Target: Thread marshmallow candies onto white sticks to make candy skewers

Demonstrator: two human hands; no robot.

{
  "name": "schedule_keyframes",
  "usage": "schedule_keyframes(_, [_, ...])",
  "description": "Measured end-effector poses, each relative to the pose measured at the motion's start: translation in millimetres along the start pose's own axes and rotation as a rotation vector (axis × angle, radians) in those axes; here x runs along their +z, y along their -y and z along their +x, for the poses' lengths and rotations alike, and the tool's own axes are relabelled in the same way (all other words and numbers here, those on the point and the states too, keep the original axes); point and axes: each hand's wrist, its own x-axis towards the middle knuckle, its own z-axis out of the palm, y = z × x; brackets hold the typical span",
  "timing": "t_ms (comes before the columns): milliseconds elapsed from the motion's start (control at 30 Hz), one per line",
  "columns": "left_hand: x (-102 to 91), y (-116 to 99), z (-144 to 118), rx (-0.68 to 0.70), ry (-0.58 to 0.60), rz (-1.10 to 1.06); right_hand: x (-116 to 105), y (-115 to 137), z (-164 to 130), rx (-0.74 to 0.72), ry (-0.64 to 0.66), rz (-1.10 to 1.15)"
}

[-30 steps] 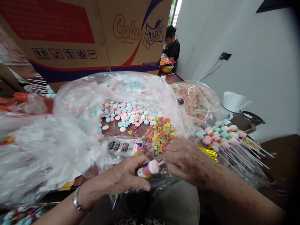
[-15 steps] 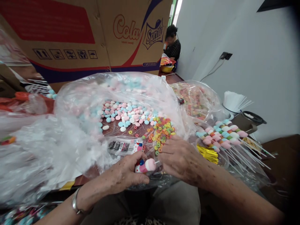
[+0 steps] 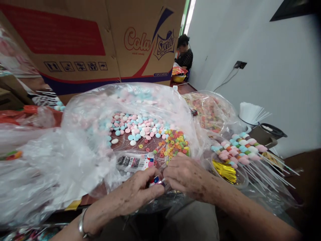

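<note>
Head view: the left hand has its grip closed around a printed wrapper, largely hidden between both hands; what the right hand's curled grip has hold of cannot be told. A cardboard box blocks the view beyond the clear bag of pastel candies; gold ties fill a tub.

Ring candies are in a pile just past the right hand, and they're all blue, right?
They aren't all blue: the head view shows yellow, orange and green ring candies. They are in a pile just past the right hand.
</note>
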Motion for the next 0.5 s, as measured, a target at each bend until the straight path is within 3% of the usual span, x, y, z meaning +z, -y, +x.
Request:
schedule_keyframes(133, [5.9,-4,2,-0.050,0.015,-0.300,-2,0,2,-0.086,-0.062,0.015])
schedule_keyframes(200, [8.9,-7,3,-0.024,-0.018,-0.387,-10,-1,3,-0.056,-0.124,0.018])
schedule_keyframes(367, [12.2,-12,-1,-0.024,-0.176,-0.309,-32,-6,-4,0.172,-0.176,0.128])
schedule_keyframes(500, [23.8,0,0,-0.020,-0.213,-0.343,-26,-3,-6,0.157,-0.123,0.249])
